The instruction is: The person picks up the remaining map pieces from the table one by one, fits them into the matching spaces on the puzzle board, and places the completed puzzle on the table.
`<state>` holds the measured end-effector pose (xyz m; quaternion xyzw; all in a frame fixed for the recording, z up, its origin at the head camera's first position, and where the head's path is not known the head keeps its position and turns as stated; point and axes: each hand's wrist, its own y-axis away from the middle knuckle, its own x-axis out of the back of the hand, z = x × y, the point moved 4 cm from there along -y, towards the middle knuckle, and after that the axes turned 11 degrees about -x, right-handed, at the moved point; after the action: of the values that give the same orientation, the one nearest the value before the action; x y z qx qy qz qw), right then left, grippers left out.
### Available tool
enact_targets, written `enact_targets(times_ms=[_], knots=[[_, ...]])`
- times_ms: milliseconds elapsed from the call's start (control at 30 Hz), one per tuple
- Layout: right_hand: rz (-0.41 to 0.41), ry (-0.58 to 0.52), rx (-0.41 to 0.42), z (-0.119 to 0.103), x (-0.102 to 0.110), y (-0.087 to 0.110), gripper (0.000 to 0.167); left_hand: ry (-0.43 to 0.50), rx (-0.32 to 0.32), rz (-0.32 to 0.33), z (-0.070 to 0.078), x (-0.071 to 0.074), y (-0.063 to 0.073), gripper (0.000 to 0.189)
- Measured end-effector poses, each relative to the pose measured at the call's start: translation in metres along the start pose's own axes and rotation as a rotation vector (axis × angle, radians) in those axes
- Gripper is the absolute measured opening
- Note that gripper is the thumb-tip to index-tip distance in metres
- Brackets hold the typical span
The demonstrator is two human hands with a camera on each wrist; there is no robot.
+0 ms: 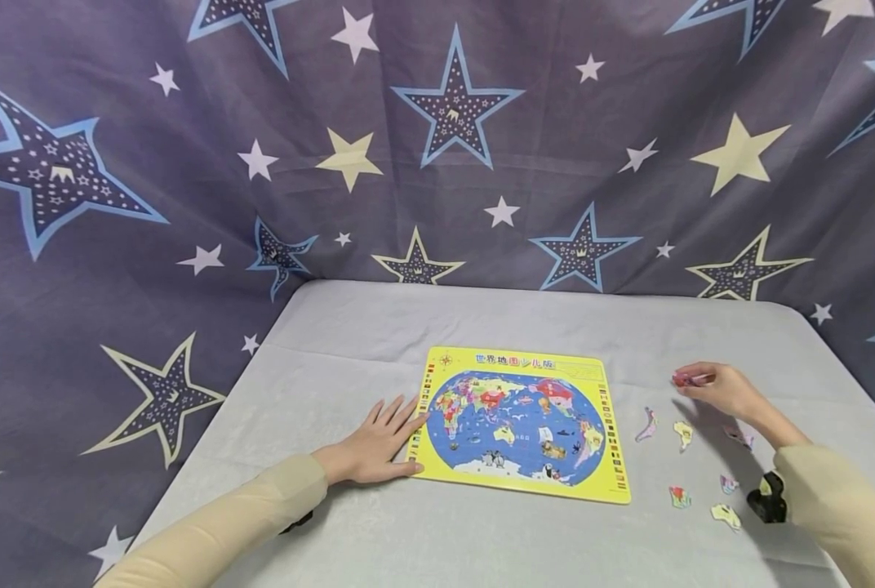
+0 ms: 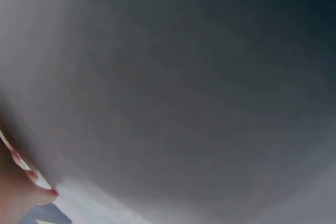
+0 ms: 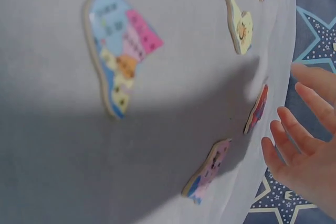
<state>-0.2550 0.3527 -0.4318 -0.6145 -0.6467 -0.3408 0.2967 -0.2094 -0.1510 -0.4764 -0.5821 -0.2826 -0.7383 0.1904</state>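
A yellow-bordered world map puzzle board (image 1: 436, 467) lies on the table. My left hand (image 1: 375, 445) rests beside it with the fingers spread, fingertips over its left edge. In the left wrist view only part of that hand (image 2: 18, 198) shows at the lower left. Right of the board, my right hand (image 1: 724, 390) is held low over the table, its fingertips at a red puzzle piece (image 1: 690, 380). The right wrist view shows this hand (image 3: 310, 145) with its fingers apart and relaxed, next to the red piece (image 3: 257, 108) lying on the cloth.
Several loose puzzle pieces lie right of the board, among them a long purple piece (image 1: 649, 425), a pale yellow piece (image 1: 683, 437), a red and green piece (image 1: 679, 496) and a cream piece (image 1: 726, 516). A star-patterned curtain (image 1: 496, 245) hangs behind the grey tablecloth (image 1: 335, 343).
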Motion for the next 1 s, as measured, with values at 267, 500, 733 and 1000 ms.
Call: enact_targets(times_ms=[267, 500, 733, 1000], knots=[[-0.005, 0.018, -0.015, 0.008, 0.001, -0.004, 0.039, 0.002, -0.005, 0.005, 0.000, 0.002, 0.000, 0.080], [-0.022, -0.039, -0.010, 0.014, 0.000, -0.007, 0.040, -0.001, 0.005, -0.010, -0.001, 0.001, -0.001, 0.081], [-0.043, -0.058, -0.031, 0.022, -0.002, -0.011, 0.041, -0.009, 0.006, -0.010, 0.000, 0.000, -0.001, 0.080], [-0.081, -0.031, -0.089, 0.029, -0.004, -0.014, 0.049, -0.004, 0.016, -0.018, -0.002, -0.002, -0.001, 0.081]])
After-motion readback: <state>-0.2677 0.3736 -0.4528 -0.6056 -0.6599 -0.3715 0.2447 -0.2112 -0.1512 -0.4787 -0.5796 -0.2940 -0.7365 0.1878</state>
